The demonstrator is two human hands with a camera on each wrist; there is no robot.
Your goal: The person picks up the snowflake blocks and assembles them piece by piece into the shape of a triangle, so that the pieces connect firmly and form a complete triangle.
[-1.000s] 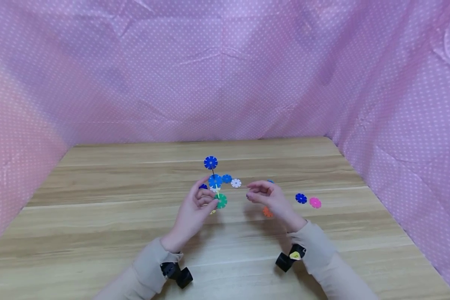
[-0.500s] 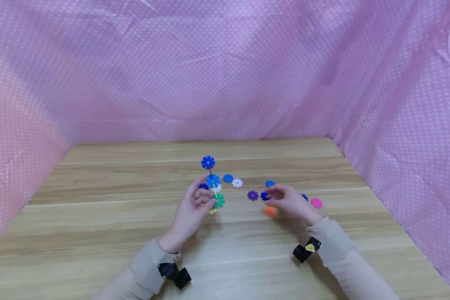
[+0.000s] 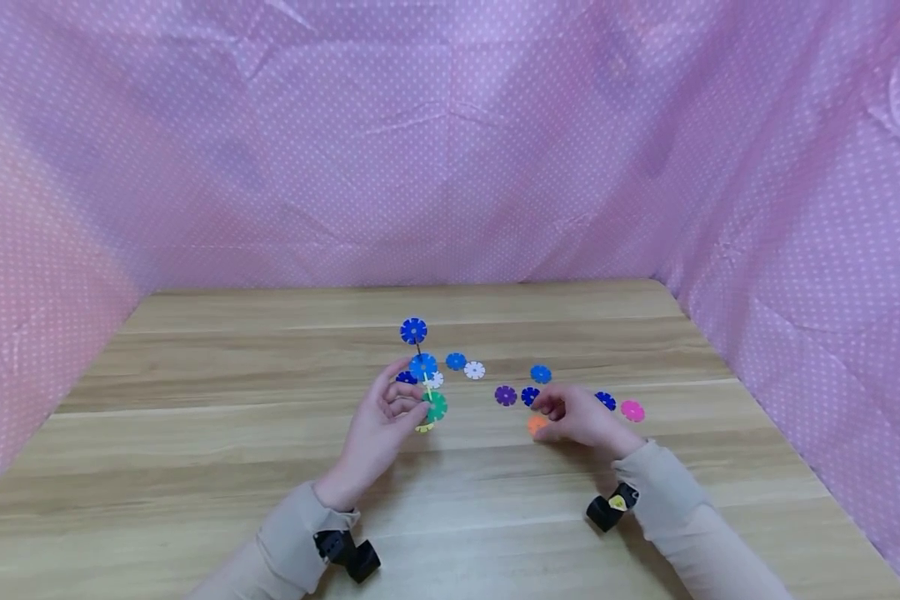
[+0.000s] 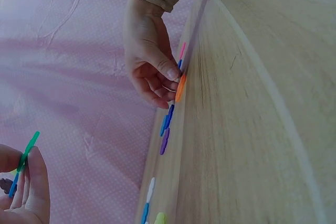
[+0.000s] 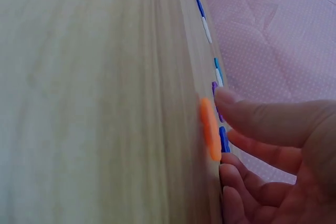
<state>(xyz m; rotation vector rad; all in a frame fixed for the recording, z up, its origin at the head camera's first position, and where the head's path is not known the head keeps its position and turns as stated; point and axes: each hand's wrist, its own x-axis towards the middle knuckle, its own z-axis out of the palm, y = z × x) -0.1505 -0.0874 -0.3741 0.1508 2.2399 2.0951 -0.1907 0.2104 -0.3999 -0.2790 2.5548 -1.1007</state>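
Note:
Between thumb and fingers, my left hand (image 3: pixel 376 425) pinches the green disc (image 3: pixel 437 407) of a joined piece. Above it, that piece has a light blue disc (image 3: pixel 423 367) and a dark blue disc (image 3: pixel 413 331) at the top. The left wrist view shows the green disc (image 4: pixel 29 150) between thumb and fingertips. My right hand (image 3: pixel 581 417) is low over the table with bent fingers, its thumb beside the orange disc (image 3: pixel 536 426). In the right wrist view the orange disc (image 5: pixel 210 129) lies by the parted thumb and fingers; I cannot tell whether they touch it.
On the wooden table (image 3: pixel 270 350) lie a purple disc (image 3: pixel 506 396), a pink disc (image 3: pixel 633 411), a white disc (image 3: pixel 475 370) and several blue discs (image 3: pixel 541 374). A yellow disc (image 3: pixel 424 428) lies beneath the joined piece. Dotted pink cloth (image 3: pixel 450 167) surrounds the table.
My right hand has moved right and down from near the white disc to the orange one, uncovering the purple disc. My left hand still holds the joined piece, shifted slightly left.

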